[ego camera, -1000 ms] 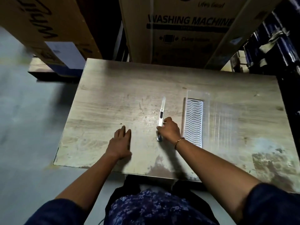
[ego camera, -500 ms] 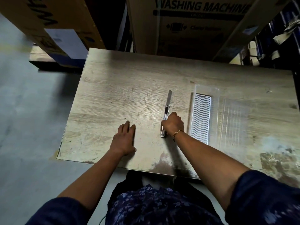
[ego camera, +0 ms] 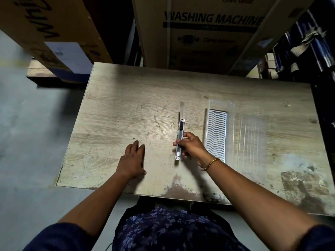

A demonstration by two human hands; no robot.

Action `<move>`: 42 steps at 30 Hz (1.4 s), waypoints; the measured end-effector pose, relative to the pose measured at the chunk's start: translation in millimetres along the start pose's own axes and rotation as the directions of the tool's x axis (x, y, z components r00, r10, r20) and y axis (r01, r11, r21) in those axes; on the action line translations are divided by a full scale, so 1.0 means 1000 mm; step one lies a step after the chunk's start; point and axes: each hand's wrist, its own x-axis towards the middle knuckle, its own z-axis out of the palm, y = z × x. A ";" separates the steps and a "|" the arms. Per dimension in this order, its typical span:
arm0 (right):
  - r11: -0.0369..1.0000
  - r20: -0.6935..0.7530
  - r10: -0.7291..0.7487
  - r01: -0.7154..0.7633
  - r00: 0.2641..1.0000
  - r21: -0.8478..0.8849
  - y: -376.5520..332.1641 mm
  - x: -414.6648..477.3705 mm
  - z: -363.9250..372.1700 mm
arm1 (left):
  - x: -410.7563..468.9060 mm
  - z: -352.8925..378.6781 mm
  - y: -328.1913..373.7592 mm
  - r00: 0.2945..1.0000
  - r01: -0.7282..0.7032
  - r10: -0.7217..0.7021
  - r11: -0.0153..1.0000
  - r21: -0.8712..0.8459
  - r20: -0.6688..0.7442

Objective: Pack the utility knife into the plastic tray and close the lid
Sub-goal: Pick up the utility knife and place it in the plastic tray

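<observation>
A slim silver utility knife (ego camera: 181, 124) with a black slider and its blade extended points away from me in the middle of the wooden table (ego camera: 126, 113). My right hand (ego camera: 192, 146) grips its near half between fingers and thumb. Just right of that hand lies the clear plastic tray (ego camera: 216, 131), open, with a white wavy-patterned insert. Its transparent ribbed lid (ego camera: 252, 140) is folded flat to the right of the tray. Palm down on the table to the left of the knife rests my left hand (ego camera: 133, 160), holding nothing.
Large cardboard boxes (ego camera: 208, 33) stand behind the table's far edge, one printed "WASHING MACHINE". Dark shelving (ego camera: 311, 48) rises at the right. A grey floor lies to the left. The table's near right corner is stained and worn.
My right hand has closed around the knife's near half and the knife now seems raised slightly off the table. The left hand stays flat. The camera view has shifted a little.
</observation>
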 end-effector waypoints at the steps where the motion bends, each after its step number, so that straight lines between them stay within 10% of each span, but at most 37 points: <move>1: 1.000 0.019 -0.004 0.004 1.000 0.020 -0.003 -0.005 -0.004 | 0.000 -0.001 0.001 1.000 0.000 0.000 1.000 0.002 0.001; 20: 0.991 -0.206 -0.056 0.079 0.977 0.107 -0.044 -0.051 -0.045 | 0.001 -0.004 0.003 1.000 -0.005 0.005 1.000 0.014 0.010; 42: 0.921 0.009 -0.154 0.140 0.988 0.363 -0.039 -0.052 -0.053 | 0.005 0.002 -0.002 1.000 -0.012 0.011 0.999 0.043 0.017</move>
